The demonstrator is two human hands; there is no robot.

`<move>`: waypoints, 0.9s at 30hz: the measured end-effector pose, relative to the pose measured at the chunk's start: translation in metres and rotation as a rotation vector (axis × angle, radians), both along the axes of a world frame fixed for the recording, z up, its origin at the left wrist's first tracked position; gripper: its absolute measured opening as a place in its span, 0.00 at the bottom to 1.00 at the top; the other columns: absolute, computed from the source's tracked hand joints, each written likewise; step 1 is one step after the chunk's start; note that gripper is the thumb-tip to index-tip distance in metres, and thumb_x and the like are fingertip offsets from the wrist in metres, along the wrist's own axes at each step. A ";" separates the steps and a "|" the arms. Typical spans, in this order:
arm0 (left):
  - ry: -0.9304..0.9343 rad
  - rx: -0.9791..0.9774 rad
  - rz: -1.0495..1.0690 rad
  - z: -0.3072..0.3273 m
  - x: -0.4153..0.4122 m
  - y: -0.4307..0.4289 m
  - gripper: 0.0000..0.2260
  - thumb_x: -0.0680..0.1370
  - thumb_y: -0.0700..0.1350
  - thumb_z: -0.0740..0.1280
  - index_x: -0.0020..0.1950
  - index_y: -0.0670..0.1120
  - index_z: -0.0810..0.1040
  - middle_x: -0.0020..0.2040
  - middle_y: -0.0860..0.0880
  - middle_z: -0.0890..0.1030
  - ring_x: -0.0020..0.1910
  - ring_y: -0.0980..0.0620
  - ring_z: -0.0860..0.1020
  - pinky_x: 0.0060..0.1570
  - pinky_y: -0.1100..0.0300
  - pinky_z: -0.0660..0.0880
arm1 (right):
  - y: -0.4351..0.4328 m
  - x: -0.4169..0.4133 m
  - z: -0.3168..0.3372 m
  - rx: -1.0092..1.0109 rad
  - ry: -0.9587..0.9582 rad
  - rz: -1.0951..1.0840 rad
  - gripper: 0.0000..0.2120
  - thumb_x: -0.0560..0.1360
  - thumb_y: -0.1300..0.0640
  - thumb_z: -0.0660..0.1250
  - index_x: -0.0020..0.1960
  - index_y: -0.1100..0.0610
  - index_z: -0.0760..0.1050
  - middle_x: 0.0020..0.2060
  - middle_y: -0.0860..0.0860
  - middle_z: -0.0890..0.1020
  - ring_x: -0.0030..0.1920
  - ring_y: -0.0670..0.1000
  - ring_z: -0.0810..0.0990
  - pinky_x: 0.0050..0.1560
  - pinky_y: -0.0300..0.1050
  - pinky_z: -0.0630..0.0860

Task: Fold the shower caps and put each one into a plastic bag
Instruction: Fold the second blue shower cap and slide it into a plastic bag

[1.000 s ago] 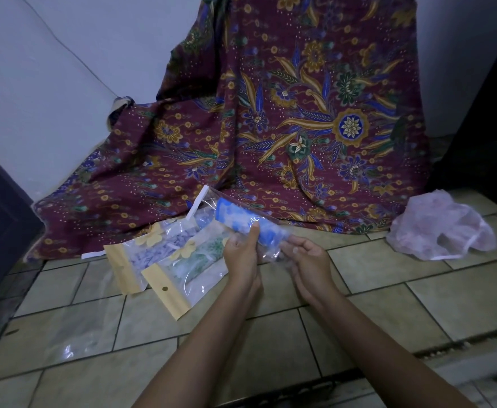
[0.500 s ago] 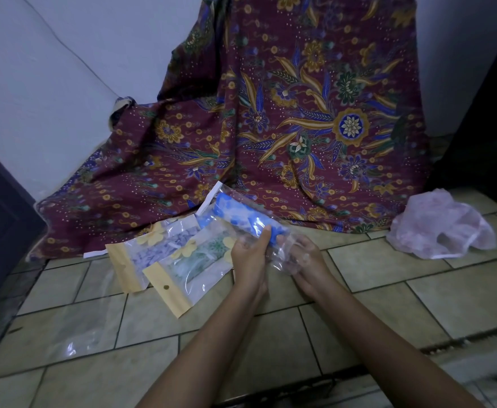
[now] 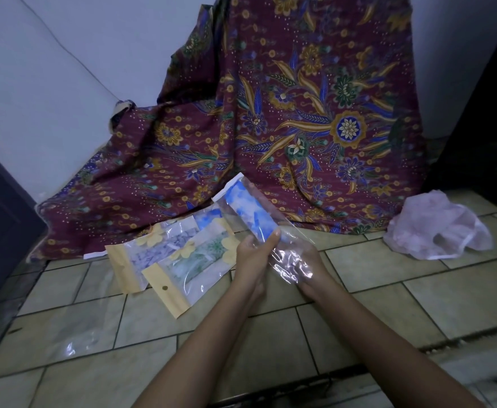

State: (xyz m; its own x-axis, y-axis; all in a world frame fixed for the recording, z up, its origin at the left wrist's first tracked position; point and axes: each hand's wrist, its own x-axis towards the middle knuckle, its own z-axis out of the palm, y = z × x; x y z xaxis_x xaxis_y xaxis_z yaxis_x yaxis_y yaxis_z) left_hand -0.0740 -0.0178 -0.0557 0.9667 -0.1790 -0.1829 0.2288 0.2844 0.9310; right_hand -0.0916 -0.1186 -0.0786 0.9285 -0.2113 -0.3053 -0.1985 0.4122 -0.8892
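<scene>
Blue shower cap (image 3: 250, 213), folded into a narrow roll, sits inside a clear plastic bag (image 3: 287, 229) held in the air just above the tiled floor (image 3: 447, 293). The cap fills the far, closed end of the bag. The near, open end is crumpled film and is judged not yet sealed.

The left hand (image 3: 251, 257) grips the bag at the cap's near end, thumb on top and fingers curled beneath. The right hand (image 3: 309, 269) lies under the crumpled mouth of the bag. Its fingers are veiled by glare on the film, so whether they clasp or merely support cannot be told.

Progress, as judged: this cap is bagged and awaits closing and setting down.

- **Packed bags:** two with yellow headers lie overlapping just left of the hands, one lavender-patterned (image 3: 156, 254) and one green-patterned (image 3: 191, 269).
- **Possible third pack:** a blue patch (image 3: 209, 217) behind them may be a third pack, though too little of it shows.
- **Unfolded caps:** one pink shower cap (image 3: 435, 231) lies loose, well apart at right, so at least one cap remains.
- **Empty bags:** one empty clear bag (image 3: 73, 343) is discernible on the tiles at lower left.

Behind everything, a maroon batik cloth (image 3: 300, 113) drapes from the wall onto the floor.
</scene>
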 end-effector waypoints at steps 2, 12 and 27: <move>0.013 -0.016 -0.077 0.003 0.003 0.004 0.04 0.74 0.38 0.69 0.48 0.39 0.78 0.38 0.45 0.84 0.34 0.50 0.82 0.38 0.60 0.79 | -0.001 0.000 0.004 0.012 -0.014 0.010 0.14 0.78 0.69 0.54 0.42 0.56 0.73 0.36 0.51 0.80 0.26 0.40 0.79 0.40 0.43 0.75; 0.028 0.062 -0.078 0.012 0.016 0.021 0.08 0.74 0.34 0.68 0.37 0.43 0.74 0.26 0.50 0.80 0.24 0.56 0.78 0.25 0.64 0.76 | -0.025 -0.008 0.016 -0.028 -0.099 0.177 0.15 0.71 0.73 0.62 0.53 0.61 0.77 0.37 0.55 0.82 0.32 0.49 0.76 0.34 0.40 0.71; 0.037 0.340 -0.334 0.020 0.015 0.034 0.19 0.75 0.46 0.69 0.62 0.42 0.67 0.40 0.45 0.77 0.29 0.57 0.77 0.32 0.62 0.78 | -0.027 -0.010 0.033 -0.381 -0.263 0.073 0.12 0.69 0.73 0.68 0.43 0.57 0.76 0.25 0.49 0.80 0.26 0.42 0.77 0.30 0.32 0.73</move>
State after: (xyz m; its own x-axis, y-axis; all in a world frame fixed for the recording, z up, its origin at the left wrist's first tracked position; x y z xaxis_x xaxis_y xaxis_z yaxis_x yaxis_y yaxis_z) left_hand -0.0591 0.0159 -0.0352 0.8584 -0.4027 -0.3178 0.2901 -0.1300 0.9481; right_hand -0.1018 -0.1454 -0.0454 0.9805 -0.1943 0.0292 0.0377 0.0399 -0.9985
